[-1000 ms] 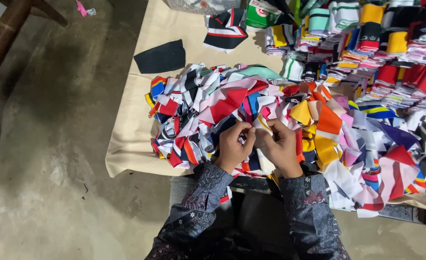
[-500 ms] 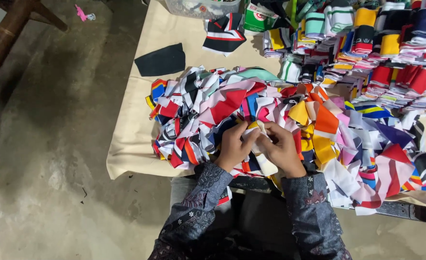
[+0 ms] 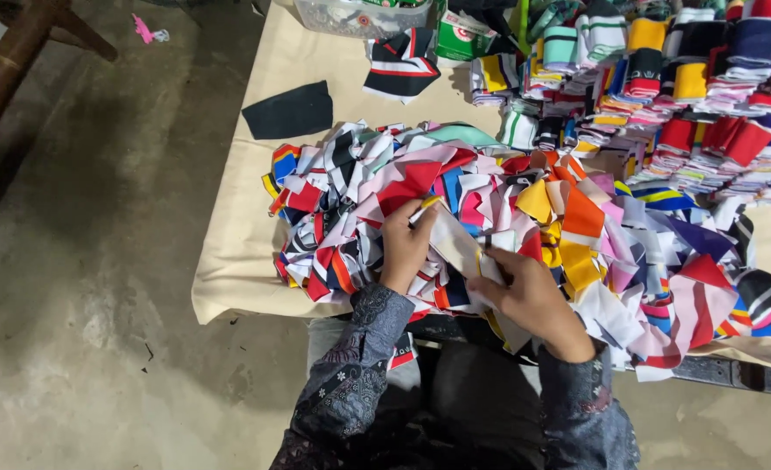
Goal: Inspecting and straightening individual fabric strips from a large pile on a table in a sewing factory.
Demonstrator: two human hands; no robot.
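My desk (image 3: 246,252) wears a cream cloth, heaped with bright fabric scraps (image 3: 490,226), above a bare concrete floor (image 3: 89,261). My left hand (image 3: 405,245) and right hand (image 3: 529,296) have their fingers clamped on a pale strip (image 3: 455,245).

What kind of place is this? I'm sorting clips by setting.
Probably a small garment or textile workshop: a heap of coloured fabric cut-pieces on a cloth-covered table, sorted stacks of fabric pieces behind, and a bare concrete floor.

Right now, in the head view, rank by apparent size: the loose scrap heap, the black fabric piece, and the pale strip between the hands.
1. Loose scrap heap, by far the largest.
2. Black fabric piece.
3. Pale strip, though the hands hide part of it, so this last place is unsure.
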